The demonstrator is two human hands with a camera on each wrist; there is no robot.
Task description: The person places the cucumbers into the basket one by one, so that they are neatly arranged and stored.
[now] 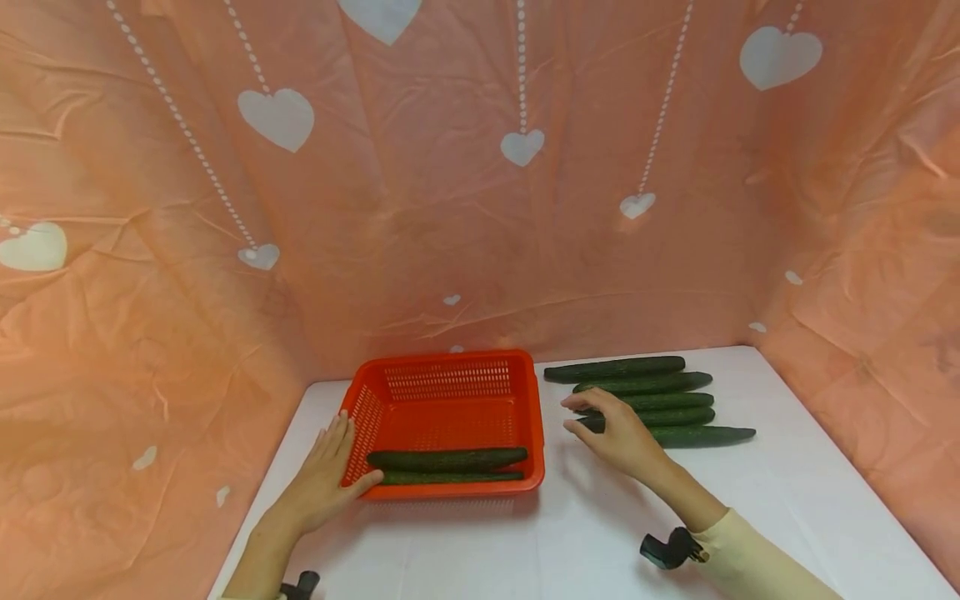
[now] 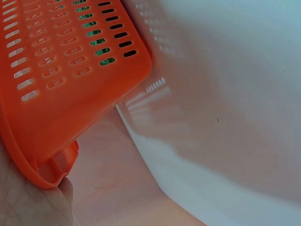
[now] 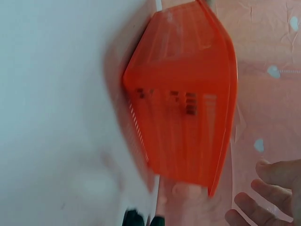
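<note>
Beside the plastic basket (image 1: 465,491) the straight-fingered left hand (image 1: 322,479) touches, cucumbers (image 1: 651,384) nudged by the unclosed, empty right hand (image 1: 621,435) could roll.

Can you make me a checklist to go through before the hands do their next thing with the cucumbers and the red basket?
1. Is the red basket upright on the white table? Ok.
2. Is the left hand touching the basket? Ok, it rests at the basket's left rim.
3. Is there room inside? Ok, bare floor shows behind the two cucumbers in it.
4. Are there cucumbers outside it? Ok, several loose cucumbers lie on the table to the right.
5. Is the right hand empty? Ok, its thumb and fingers are apart, gripping nothing.
6. Is the right hand touching a cucumber? Cannot tell; they overlap in the head view.
</note>
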